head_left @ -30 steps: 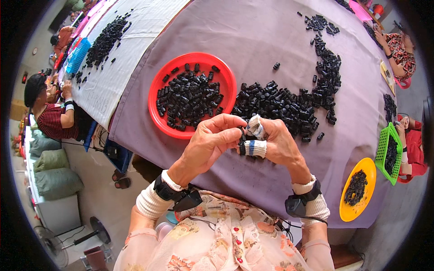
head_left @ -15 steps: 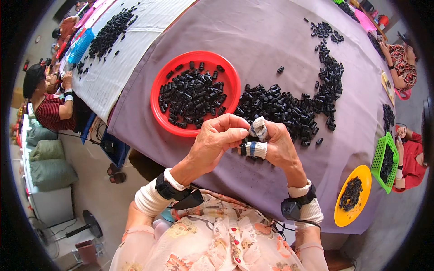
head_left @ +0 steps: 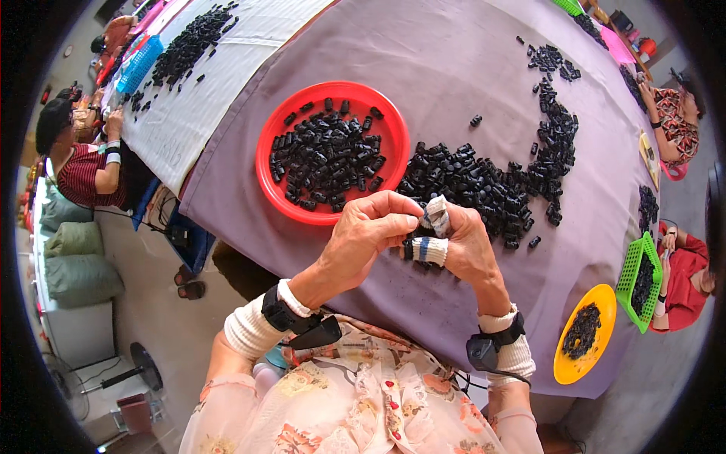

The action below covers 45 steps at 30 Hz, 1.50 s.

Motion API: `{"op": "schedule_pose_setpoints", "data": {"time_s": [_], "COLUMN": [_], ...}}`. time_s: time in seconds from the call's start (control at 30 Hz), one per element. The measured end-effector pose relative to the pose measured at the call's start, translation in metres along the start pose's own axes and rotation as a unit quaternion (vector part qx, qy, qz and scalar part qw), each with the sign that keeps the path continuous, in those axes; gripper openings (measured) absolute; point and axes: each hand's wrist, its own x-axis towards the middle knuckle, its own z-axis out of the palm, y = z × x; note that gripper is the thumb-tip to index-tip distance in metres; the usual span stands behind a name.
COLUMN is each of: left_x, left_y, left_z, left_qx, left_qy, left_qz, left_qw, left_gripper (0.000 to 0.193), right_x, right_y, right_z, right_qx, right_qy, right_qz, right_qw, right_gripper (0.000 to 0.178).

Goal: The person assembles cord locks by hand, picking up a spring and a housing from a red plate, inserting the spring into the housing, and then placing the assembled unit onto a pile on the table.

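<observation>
My left hand [head_left: 368,236] is closed in a pinch, thumb against forefinger. It meets my right hand [head_left: 467,246] just in front of the near edge of the pile. White knitted bands with blue-grey stripes wrap the right hand's thumb and a finger, and that hand is closed too. Whatever the fingers hold is tiny and mostly hidden; a dark bit shows between them. Beyond the hands lies a heap of short black cylindrical parts [head_left: 473,185]. To its left is a red round tray [head_left: 266,189] holding many similar black parts [head_left: 325,155].
Purple cloth [head_left: 355,45] covers the table. A yellow plate [head_left: 563,371] with small dark pieces and a green basket [head_left: 628,291] stand at the right. Co-workers sit along both sides. A second table with white cloth [head_left: 170,136] is at the left.
The whole view has shifted slightly, so the table and tray sit a little further right. My hands keep nearly the same pose, fingertips still together.
</observation>
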Motion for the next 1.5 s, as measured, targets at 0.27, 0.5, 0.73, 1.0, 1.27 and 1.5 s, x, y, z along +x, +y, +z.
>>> {"op": "schedule_pose_setpoints", "data": {"time_s": [0.27, 0.5, 0.73, 1.0, 1.27, 1.5], "left_x": [-0.006, -0.005, 0.000, 0.000, 0.017, 0.031], "left_y": [0.003, 0.003, -0.006, 0.014, 0.052, 0.022], "left_z": [-0.005, -0.007, -0.005, -0.011, -0.061, -0.032], "left_qx": [0.010, 0.006, 0.015, 0.033, 0.234, 0.550], "left_qy": [-0.038, -0.062, -0.024, 0.011, 0.112, 0.064], "left_qz": [0.011, 0.012, -0.002, 0.014, 0.149, 0.261], "left_qw": [0.999, 0.998, 1.000, 0.999, 0.954, 0.791], "left_gripper": [0.024, 0.027, 0.021, 0.019, 0.029, 0.017], "right_x": [-0.001, 0.000, -0.002, -0.001, -0.010, -0.020], "right_y": [0.003, 0.004, 0.014, 0.003, 0.001, 0.007], "right_z": [0.000, -0.002, 0.000, -0.003, -0.034, -0.050], "right_qx": [0.035, 0.050, 0.035, 0.041, 0.035, 0.058], "right_qy": [0.000, -0.019, -0.016, 0.021, 0.103, 0.140], "right_qz": [-0.003, 0.031, 0.001, 0.010, 0.096, 0.120], "right_qw": [0.999, 0.998, 0.999, 0.999, 0.990, 0.981], "right_gripper": [0.026, 0.026, 0.029, 0.025, 0.023, 0.013]}}
